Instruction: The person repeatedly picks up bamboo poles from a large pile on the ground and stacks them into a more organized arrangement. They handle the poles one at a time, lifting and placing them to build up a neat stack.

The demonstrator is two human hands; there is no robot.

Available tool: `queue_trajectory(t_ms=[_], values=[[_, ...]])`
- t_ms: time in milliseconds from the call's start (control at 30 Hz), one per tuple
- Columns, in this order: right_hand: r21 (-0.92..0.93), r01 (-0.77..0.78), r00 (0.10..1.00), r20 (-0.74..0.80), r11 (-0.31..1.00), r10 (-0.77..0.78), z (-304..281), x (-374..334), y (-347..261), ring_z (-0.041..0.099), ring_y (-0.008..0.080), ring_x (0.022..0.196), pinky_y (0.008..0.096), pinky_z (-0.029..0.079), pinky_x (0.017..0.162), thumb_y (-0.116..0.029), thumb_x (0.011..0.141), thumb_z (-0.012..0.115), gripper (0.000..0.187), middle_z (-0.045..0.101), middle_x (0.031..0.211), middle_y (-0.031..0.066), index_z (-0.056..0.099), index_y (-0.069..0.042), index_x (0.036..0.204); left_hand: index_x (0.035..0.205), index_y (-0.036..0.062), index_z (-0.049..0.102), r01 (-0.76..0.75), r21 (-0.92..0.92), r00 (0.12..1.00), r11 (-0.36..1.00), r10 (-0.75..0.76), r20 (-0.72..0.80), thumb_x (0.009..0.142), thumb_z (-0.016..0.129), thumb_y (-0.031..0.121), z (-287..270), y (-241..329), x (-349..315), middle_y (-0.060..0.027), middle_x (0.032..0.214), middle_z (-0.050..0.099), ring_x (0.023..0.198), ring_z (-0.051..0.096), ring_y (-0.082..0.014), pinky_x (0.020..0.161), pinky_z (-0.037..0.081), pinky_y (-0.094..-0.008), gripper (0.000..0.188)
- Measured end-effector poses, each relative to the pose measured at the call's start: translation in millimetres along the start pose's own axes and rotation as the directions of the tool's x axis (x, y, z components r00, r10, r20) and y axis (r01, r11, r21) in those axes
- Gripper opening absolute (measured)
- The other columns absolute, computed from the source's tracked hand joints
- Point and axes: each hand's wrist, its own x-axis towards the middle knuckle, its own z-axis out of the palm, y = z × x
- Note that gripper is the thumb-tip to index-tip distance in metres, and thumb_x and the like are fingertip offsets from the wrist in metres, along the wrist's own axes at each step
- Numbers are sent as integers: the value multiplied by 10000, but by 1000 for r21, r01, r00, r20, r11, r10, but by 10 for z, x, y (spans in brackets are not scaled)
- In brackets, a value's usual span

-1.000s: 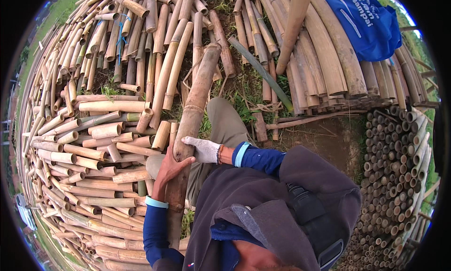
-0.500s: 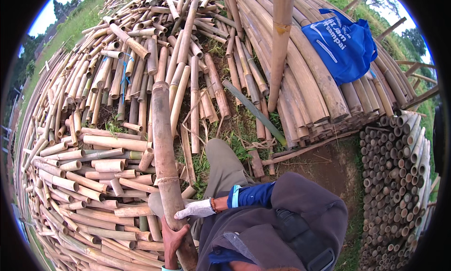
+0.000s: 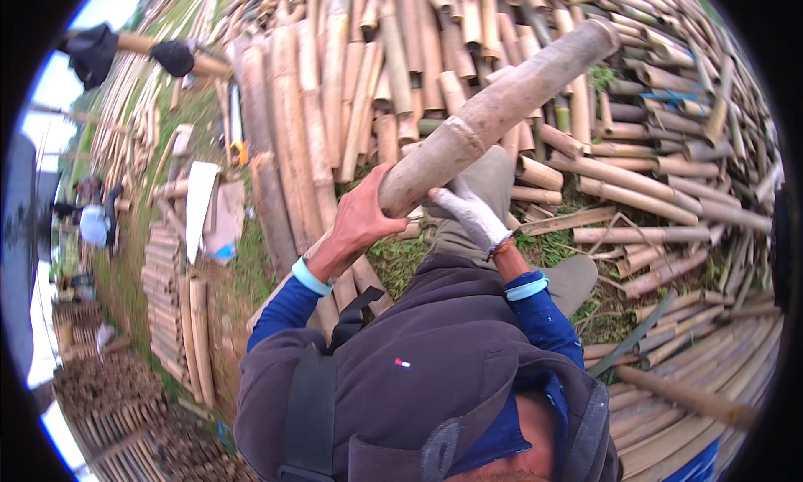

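Note:
A thick bamboo pole (image 3: 468,139) slants up and to the right in front of me, its far end over the heaped pieces. My left hand (image 3: 364,210), bare, is wrapped round its near end with the thumb under the rim. On the pole's lower side, just right of that end, my right hand (image 3: 475,219) in a whitish glove holds it; some of its fingers are hidden by the pole. Beneath lie my bent legs and a row of long bamboo pieces (image 3: 288,131).
Cut bamboo (image 3: 652,164) is heaped ahead and to the right. Long poles (image 3: 694,398) are stacked at lower right. At left are a stack of bamboo (image 3: 167,290), a white sheet (image 3: 201,202), an orange-handled tool (image 3: 240,153) and, farther off, a person (image 3: 96,223).
The view has turned left. The bamboo pole has swung from nearly upright in the picture to slanting rightward, and my left hand is now at its near end. Both hands stay on it.

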Motion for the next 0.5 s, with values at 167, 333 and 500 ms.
queue_trajectory(t_ms=[167, 333, 500], values=[[222, -142, 986, -60, 965, 159, -357, 48, 229, 617, 316, 1276, 415, 517, 1071, -291, 1100, 599, 637, 483, 1526, 199, 340, -45, 1628, 1549, 194, 432, 102, 124, 949, 987, -59, -310, 657, 875, 267, -181, -463, -536, -221, 1350, 673, 1197, 687, -415, 1029, 546, -484, 998], [146, -213, 952, -192, 966, 239, -1320, -129, 721, 644, 305, 1245, 428, 535, 1032, -325, 1090, 619, 642, 516, 1451, 154, 362, -49, 1609, 1567, 218, 393, 370, 117, 819, 922, -264, -509, 644, 898, 270, -413, -841, -927, -199, 1374, 668, 1203, 686, -413, 1028, 554, -486, 1053], [269, -237, 878, -352, 933, 325, -2162, -619, 1144, 646, 318, 1233, 413, 540, 1007, -332, 1086, 622, 572, 522, 1456, 111, 419, -95, 1565, 1552, 217, 394, 523, 45, 679, 851, -384, -626, 654, 919, 288, -626, -1172, -1042, -223, 1369, 663, 1168, 694, -434, 995, 545, -507, 1043]])
